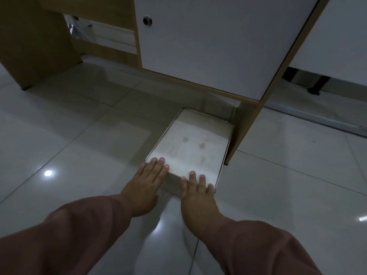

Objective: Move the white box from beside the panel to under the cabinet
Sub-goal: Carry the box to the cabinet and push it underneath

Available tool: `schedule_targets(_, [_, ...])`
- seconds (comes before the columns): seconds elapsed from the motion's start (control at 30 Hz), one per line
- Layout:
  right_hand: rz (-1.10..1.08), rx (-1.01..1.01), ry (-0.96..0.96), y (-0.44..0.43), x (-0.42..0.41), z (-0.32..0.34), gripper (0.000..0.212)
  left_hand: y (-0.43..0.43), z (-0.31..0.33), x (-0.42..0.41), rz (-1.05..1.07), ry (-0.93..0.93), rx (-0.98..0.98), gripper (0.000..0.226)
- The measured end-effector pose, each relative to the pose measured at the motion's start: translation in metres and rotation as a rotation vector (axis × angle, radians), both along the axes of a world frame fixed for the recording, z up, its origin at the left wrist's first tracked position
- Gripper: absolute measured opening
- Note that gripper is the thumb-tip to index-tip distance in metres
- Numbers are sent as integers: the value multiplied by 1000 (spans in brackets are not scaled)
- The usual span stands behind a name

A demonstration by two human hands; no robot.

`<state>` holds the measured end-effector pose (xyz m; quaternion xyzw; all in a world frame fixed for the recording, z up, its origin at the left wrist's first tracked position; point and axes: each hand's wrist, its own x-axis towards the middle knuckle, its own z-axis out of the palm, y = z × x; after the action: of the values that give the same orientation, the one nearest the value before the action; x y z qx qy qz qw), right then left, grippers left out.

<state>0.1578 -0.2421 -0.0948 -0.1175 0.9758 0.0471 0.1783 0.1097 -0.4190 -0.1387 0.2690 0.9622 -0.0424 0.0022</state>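
Observation:
A flat white box (190, 143) lies on the tiled floor, its right side against the wooden side panel (245, 124) of a cabinet. Its far end reaches the gap below the white cabinet door (208, 46). My left hand (148, 181) holds the box's near left corner, fingers flat on the lid. At the near right corner my right hand (198, 193) holds on the same way. Both thumbs are hidden. Brownish-pink sleeves cover both arms.
The cabinet door has a round lock (147, 20). A wooden desk panel (35, 46) stands at the left with an opening behind it. At the right is another white panel (341, 36), with a black furniture foot (313, 90) under it. Glossy floor tiles (69, 145) surround the box.

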Motion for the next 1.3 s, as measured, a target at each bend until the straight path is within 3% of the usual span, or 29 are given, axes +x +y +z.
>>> schedule_targets(0.1, [-14,-12,121,5,-11,-6,65,5,3,-12,-7,-4,-18,105])
schedule_targets(0.27, [-21,2,44,13,-31,-3,65,17,7,-28,37,-5,-56,107])
schedule_targets(0.47, [-70,30,15,14,-50,-5,66,30,5,-42,102,-60,29,108])
schedule_targets(0.6, [-89,35,19,21,-65,-3,67,36,16,-58,101,-201,124,97])
schedule_targets(0.73, [-118,41,25,27,-78,-4,65,47,27,-72,130,-291,99,95])
schedule_targets(0.97, [-163,27,48,35,-96,-6,68,69,32,-89,176,-263,-59,88])
schedule_targets(1.3, [-274,80,241,36,-116,-24,60,89,35,-107,183,-252,68,92])
